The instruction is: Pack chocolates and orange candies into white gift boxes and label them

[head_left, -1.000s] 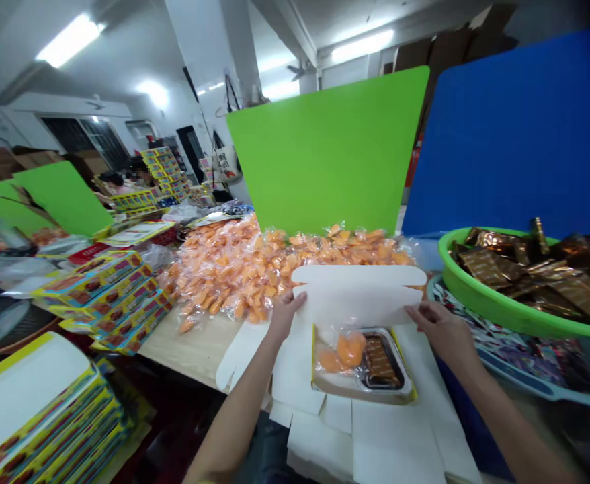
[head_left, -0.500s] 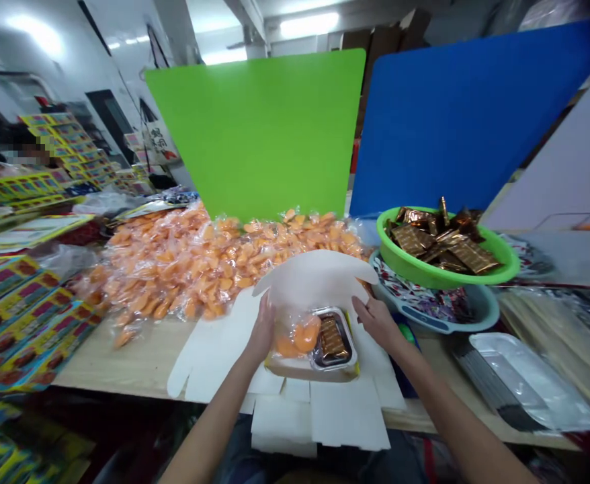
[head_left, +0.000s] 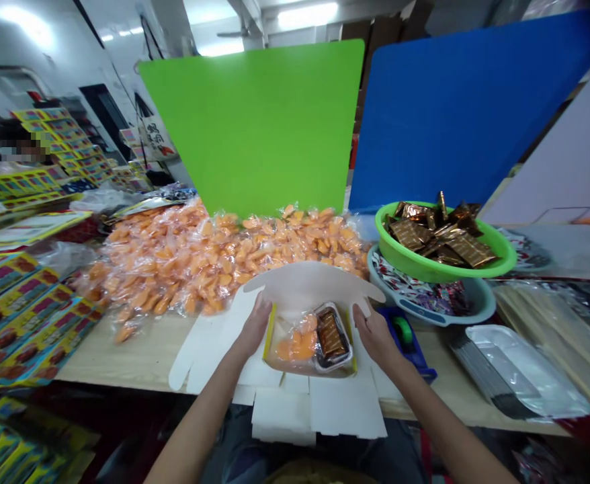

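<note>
White card box (head_left: pixel 300 286) lies open on the table (head_left: pixel 123 353), just in front of you. Your left hand (head_left: pixel 253 329) rests on its left side, and your right hand (head_left: pixel 374 341) rests on its right side. Your fingers (head_left: pixel 261 310) are open on both hands and lie on the card, and they do not seem to pinch anything. Keep both hands flat and even, so the card does not slide. Inside the box, between your hands, sit a clear bag of orange sweets (head_left: pixel 295 348) and a small tray of brown bars (head_left: pixel 331 338) (the bag touches the tray). Farther from you lies a big heap of wrapped orange sweets (head_left: pixel 224 262). Off to the right is a green bowl (head_left: pixel 443 272) of shiny brown packs (head_left: pixel 436 235).
</note>
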### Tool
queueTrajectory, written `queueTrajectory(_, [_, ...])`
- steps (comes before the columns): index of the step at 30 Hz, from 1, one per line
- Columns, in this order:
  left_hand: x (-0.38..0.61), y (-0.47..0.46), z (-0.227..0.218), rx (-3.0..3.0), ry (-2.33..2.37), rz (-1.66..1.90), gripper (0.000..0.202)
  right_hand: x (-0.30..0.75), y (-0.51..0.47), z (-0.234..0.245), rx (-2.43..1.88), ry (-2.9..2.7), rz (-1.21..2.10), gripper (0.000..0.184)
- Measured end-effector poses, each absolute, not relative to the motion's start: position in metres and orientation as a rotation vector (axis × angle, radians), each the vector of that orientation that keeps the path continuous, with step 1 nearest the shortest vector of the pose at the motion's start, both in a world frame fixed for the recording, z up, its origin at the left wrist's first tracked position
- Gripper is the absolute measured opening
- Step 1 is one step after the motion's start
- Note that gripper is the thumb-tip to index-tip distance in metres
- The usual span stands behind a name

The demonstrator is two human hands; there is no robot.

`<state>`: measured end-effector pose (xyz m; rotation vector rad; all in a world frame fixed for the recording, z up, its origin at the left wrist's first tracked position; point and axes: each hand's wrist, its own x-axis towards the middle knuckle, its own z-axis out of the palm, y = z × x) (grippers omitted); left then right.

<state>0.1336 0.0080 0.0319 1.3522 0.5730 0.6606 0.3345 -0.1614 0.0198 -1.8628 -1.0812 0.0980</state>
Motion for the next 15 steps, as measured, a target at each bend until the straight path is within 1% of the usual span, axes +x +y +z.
queueTrajectory(3, [0.120, 0.015, 0.025, 1.487, 0.681, 0.649, 0.062, 0.328, -0.170, 0.004, -1.787, -1.078, 0.165, 0.045])
queueTrajectory(6, [0.112, 0.012, 0.021, 1.611, 0.570, 0.677, 0.056, 0.321, -0.177, -0.013, -1.713, -1.086, 0.163, 0.043])
queueTrajectory(8, [0.111, 0.007, 0.022, 1.664, 0.494, 0.697, 0.057, 0.317, -0.179, -0.019, -1.682, -1.100, 0.174, 0.041])
queueTrajectory(12, [0.115, 0.001, 0.034, 1.611, 0.649, 0.705, 0.058, 0.317, -0.179, -0.016, -1.694, -1.099, 0.208, 0.041])
queueTrajectory(15, [0.119, -0.003, 0.047, 1.578, 0.694, 0.643, 0.057, 0.320, -0.176, -0.010, -1.739, -1.064, 0.222, 0.040])
